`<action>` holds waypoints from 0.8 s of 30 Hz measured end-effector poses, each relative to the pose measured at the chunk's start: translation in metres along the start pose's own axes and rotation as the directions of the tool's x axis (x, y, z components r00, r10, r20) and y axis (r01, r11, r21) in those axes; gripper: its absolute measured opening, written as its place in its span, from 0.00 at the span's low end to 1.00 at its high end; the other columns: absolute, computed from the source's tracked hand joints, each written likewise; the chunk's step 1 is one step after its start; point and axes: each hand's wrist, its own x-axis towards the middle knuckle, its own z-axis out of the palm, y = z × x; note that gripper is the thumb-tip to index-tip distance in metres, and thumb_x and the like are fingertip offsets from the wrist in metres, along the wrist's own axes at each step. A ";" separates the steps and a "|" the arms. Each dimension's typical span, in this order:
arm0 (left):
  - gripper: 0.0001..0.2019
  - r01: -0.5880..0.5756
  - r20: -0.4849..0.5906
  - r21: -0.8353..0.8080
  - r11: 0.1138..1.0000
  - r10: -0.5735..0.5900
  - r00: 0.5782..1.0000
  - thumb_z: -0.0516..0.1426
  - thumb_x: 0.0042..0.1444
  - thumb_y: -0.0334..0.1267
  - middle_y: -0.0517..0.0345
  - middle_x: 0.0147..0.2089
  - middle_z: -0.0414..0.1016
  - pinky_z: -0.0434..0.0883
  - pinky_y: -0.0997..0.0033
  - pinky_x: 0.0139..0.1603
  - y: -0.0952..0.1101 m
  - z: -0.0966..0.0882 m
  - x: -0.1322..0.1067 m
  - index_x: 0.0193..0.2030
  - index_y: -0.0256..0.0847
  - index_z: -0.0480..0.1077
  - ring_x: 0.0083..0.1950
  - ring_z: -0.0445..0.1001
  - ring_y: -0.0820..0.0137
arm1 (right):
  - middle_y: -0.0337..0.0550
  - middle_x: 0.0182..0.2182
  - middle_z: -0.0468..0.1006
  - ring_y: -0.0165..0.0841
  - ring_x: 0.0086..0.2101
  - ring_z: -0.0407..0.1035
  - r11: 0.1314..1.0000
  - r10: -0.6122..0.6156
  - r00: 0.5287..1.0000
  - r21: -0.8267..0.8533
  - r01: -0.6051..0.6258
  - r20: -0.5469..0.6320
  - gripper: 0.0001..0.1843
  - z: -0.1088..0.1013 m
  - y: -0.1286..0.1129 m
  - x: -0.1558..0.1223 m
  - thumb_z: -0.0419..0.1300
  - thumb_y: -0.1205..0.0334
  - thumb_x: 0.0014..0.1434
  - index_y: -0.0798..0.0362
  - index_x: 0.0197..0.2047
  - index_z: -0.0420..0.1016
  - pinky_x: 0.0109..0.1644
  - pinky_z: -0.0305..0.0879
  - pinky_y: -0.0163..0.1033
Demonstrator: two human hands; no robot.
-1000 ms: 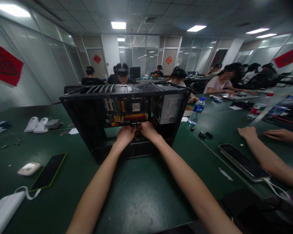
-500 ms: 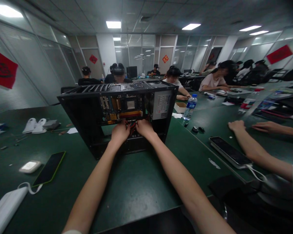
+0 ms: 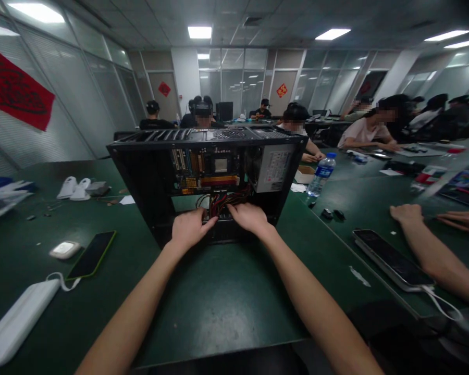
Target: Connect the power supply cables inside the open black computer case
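Observation:
A black computer case (image 3: 138, 192) stands on the green table with its side open towards me. Inside it show a motherboard (image 3: 191, 161), a silver power supply (image 3: 275, 167) and a bundle of thin red, black and yellow cables (image 3: 219, 202). My left hand (image 3: 188, 229) is at the lower rim of the case, left of the cables, thumb stretched apart from the fingers. On the other side of the bundle, my right hand (image 3: 250, 216) lies over the same rim with its fingers extended towards the cables. Some fingertips of both hands are hidden inside the case.
Left on the table are a phone (image 3: 91, 255), a white power bank (image 3: 21, 320) and a small white case (image 3: 64, 249). To the right stand a water bottle (image 3: 322, 174) and another phone (image 3: 393, 258), beside a neighbour's forearm (image 3: 433, 245). Several people sit farther back.
Both hands have drawn back and down from the cables to the lower rim, uncovering the bundle. The whole view has shifted, so the case appears farther right.

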 end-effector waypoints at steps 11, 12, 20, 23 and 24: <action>0.25 -0.073 0.132 -0.402 0.913 0.137 0.982 0.56 0.61 0.59 0.57 0.57 0.80 0.71 0.68 0.51 -0.014 -0.008 0.017 0.58 0.48 0.68 0.56 0.78 0.60 | 0.56 0.42 0.84 0.46 0.45 0.79 0.999 0.000 1.000 -0.035 0.000 -0.020 0.34 0.000 -0.001 -0.009 0.40 0.42 0.73 0.50 0.47 0.85 0.46 0.69 0.45; 0.24 -0.077 0.151 -0.432 0.899 0.156 0.976 0.57 0.61 0.58 0.58 0.55 0.80 0.71 0.69 0.51 -0.014 -0.008 0.018 0.57 0.48 0.69 0.55 0.78 0.61 | 0.56 0.42 0.84 0.46 0.45 0.79 1.000 0.002 1.000 -0.030 -0.002 -0.016 0.34 0.000 0.000 -0.009 0.40 0.42 0.73 0.50 0.48 0.85 0.46 0.69 0.45; 0.33 0.018 0.127 -0.414 0.910 0.038 0.991 0.57 0.56 0.64 0.49 0.55 0.79 0.72 0.60 0.52 -0.013 0.002 0.030 0.61 0.44 0.68 0.53 0.78 0.53 | 0.55 0.44 0.83 0.47 0.46 0.78 1.000 -0.009 1.000 -0.009 0.009 0.013 0.36 -0.001 0.002 -0.008 0.39 0.41 0.73 0.51 0.48 0.84 0.48 0.70 0.47; 0.30 -0.102 0.042 -0.609 0.787 0.160 0.986 0.56 0.60 0.57 0.45 0.60 0.77 0.71 0.62 0.55 -0.012 0.008 0.049 0.61 0.37 0.69 0.57 0.76 0.55 | 0.56 0.45 0.83 0.48 0.47 0.78 1.000 -0.010 0.999 -0.001 0.010 0.041 0.37 -0.002 0.003 -0.006 0.38 0.40 0.72 0.51 0.49 0.84 0.49 0.70 0.47; 0.29 -0.084 0.049 -0.651 0.755 0.152 0.987 0.55 0.61 0.56 0.44 0.58 0.78 0.71 0.63 0.53 -0.010 0.010 0.056 0.60 0.36 0.70 0.55 0.77 0.56 | 0.56 0.45 0.83 0.48 0.48 0.78 1.000 -0.010 0.999 0.004 0.010 0.052 0.38 -0.002 0.004 -0.006 0.37 0.39 0.72 0.51 0.49 0.84 0.49 0.70 0.48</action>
